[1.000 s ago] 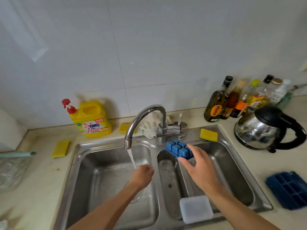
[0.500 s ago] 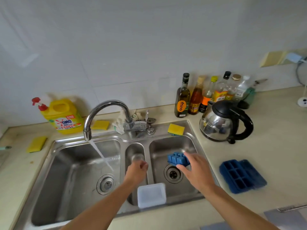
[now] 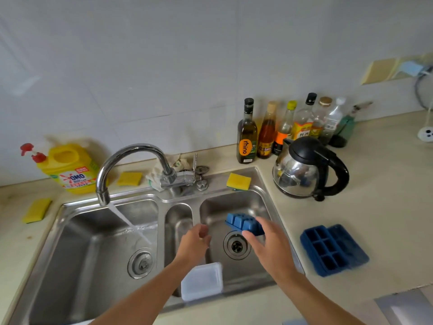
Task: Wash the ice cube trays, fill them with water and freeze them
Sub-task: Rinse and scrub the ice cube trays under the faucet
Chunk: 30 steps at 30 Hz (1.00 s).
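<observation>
The small blue plastic ice cube tray [image 3: 243, 223] hangs upside down, cube bottoms up and tilted, over the right basin of the stainless steel sink [image 3: 140, 195], above the drain. The right hand [image 3: 269, 245] holds it only by its near edge, pinched between thumb and fingertips. The left hand [image 3: 194, 242] floats beside it over the sink's narrow middle basin, fingers loosely curled with nothing visible in them.

That thin edge pinch looks like the weak point. If the plastic is wet or soapy, the tray could slip and drop into the right basin, landing on the drain and needing another wash. The free hand is near enough to steady it but is not touching it.

The curved chrome tap [image 3: 131, 160] runs a slanted stream of water [image 3: 131, 227] into the sink's left basin, well apart from the tray, so nothing gets rinsed or filled while water is wasted. Carrying the tray across for filling could spill it.

A white translucent plastic box [image 3: 201, 281] sits on the sink's front rim between the forearms; either arm could knock it off.

The second blue ice cube tray [image 3: 325, 250] lies cups up on the counter right of the sink, clear of the basins. A steel kettle with black handle [image 3: 304, 170] stands by the sink's right rear corner, where drips shaken off the tray might reach it.
</observation>
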{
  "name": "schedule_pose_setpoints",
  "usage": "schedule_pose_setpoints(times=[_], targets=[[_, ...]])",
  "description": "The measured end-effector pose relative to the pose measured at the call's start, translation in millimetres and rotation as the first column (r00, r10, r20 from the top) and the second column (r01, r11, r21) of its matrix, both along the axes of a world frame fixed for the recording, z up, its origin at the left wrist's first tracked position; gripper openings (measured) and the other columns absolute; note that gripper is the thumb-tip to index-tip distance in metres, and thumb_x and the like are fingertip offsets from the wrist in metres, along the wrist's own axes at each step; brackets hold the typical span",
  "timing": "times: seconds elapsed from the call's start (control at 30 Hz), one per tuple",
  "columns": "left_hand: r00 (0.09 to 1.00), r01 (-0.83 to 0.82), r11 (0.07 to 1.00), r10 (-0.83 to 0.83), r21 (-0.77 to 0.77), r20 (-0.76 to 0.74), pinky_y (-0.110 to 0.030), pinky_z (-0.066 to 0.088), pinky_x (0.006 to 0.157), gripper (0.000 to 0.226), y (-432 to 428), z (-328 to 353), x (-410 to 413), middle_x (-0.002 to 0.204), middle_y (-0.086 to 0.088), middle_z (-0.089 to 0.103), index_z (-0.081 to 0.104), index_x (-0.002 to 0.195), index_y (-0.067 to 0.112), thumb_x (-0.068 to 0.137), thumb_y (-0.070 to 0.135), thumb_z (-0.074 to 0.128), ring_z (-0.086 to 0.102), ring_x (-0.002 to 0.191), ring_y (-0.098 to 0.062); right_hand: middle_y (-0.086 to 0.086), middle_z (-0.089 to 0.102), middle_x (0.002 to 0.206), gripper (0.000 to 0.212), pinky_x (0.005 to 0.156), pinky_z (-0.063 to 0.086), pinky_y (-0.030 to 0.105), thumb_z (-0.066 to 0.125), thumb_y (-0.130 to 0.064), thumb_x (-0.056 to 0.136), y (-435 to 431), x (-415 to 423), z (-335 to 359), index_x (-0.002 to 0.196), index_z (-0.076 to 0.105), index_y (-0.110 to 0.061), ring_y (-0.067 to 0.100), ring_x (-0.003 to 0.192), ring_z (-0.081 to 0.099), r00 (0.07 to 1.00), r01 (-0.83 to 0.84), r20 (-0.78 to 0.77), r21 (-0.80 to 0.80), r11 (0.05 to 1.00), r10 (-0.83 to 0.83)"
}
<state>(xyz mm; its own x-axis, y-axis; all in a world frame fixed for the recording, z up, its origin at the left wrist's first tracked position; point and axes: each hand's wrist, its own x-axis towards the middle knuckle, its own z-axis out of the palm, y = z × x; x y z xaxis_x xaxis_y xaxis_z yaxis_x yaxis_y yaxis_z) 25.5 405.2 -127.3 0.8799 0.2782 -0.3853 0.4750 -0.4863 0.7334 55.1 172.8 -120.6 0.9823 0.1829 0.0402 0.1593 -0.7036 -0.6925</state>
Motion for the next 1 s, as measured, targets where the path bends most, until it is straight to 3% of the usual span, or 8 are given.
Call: schedule_pose_setpoints(times=[0.13,0.27,0.37,0.47,0.53,0.63,0.83,1.0], targets=[[1.0,0.005,0.997,-0.004,-0.077,0.009,-0.024,0.052,0.069,0.024,-11,-6,14,0.109,-0.005,0.069,0.06,0.12,0.015,0.098,0.006,0.061,0.068,0.091,-0.019,-0.008,0.069,0.112,0.052,0.088,0.051,0.025,0.062,-0.06,0.089,3,1,2,0.127,0.064,-0.024,0.003,0.1,0.061,0.994,0.062,-0.089,0.069,0.996,-0.055],[0.996,0.059,0.989,-0.049,-0.135,0.075,-0.027,0.055,0.083,0.028,-27,-8,32,0.113,0.0,0.068,0.056,0.122,0.02,0.098,0.01,0.064,0.067,0.098,-0.014,-0.018,0.072,0.08,0.037,0.072,0.056,0.028,0.054,-0.071,0.081,5,9,15,0.089,0.068,-0.037,-0.004,0.078,0.066,0.953,0.207,-0.27,0.257,0.944,-0.135],[0.988,0.051,0.982,-0.023,-0.181,0.154,-0.029,0.057,0.089,0.02,-40,-7,46,0.107,0.007,0.072,0.062,0.116,0.02,0.098,0.014,0.065,0.069,0.097,-0.006,-0.013,0.062,0.065,0.044,0.067,0.053,0.036,0.048,-0.069,0.089,-4,21,23,0.067,0.057,-0.032,0.002,0.064,0.058,0.907,0.291,-0.392,0.318,0.902,-0.154],[0.982,0.015,0.969,0.032,-0.245,0.186,-0.023,0.059,0.074,0.012,-55,-2,56,0.094,0.006,0.075,0.065,0.102,0.023,0.099,0.011,0.063,0.072,0.086,-0.006,0.003,0.078,0.088,0.039,0.086,0.062,0.043,0.05,-0.056,0.1,-22,33,31,0.091,0.07,-0.023,0.02,0.085,0.075,0.787,0.368,-0.615,0.394,0.842,-0.056],[0.972,0.003,0.961,0.063,-0.275,0.228,-0.02,0.057,0.064,0.014,-66,3,62,0.086,0.003,0.075,0.067,0.097,0.02,0.099,0.008,0.061,0.073,0.08,-0.011,0.006,0.08,0.09,0.04,0.085,0.063,0.039,0.05,-0.056,0.101,-35,37,36,0.107,0.07,-0.022,0.021,0.087,0.077,0.732,0.358,-0.679,0.439,0.824,0.044],[0.961,0.002,0.958,0.077,-0.287,0.265,-0.024,0.058,0.061,0.015,-85,12,74,0.085,0.005,0.076,0.068,0.098,0.021,0.1,0.009,0.059,0.073,0.075,-0.016,0.009,0.079,0.089,0.051,0.075,0.063,0.035,0.047,-0.061,0.1,-60,44,43,0.113,0.068,-0.017,0.026,0.085,0.077,0.707,0.297,-0.699,0.425,0.855,0.102],[0.949,-0.003,0.978,0.068,-0.209,0.306,-0.023,0.056,0.058,0.021,-152,26,78,0.081,0.003,0.075,0.073,0.092,0.029,0.1,0.014,0.061,0.067,0.064,-0.011,0.007,0.076,0.078,0.05,0.051,0.051,0.029,0.045,-0.058,0.1,-138,61,60,0.099,0.069,-0.013,0.019,0.056,0.065,0.8,0.182,-0.598,0.322,0.929,0.05],[0.946,0.155,0.985,-0.169,0.073,0.278,-0.031,0.054,0.065,0.018,-222,28,74,0.074,0.008,0.069,0.075,0.089,0.025,0.098,0.017,0.062,0.06,0.062,-0.006,0.008,0.074,0.073,0.046,0.048,0.047,0.029,0.051,-0.047,0.1,-223,77,51,0.091,0.066,-0.005,0.015,0.048,0.057,0.871,0.223,-0.485,0.238,0.945,-0.084]])
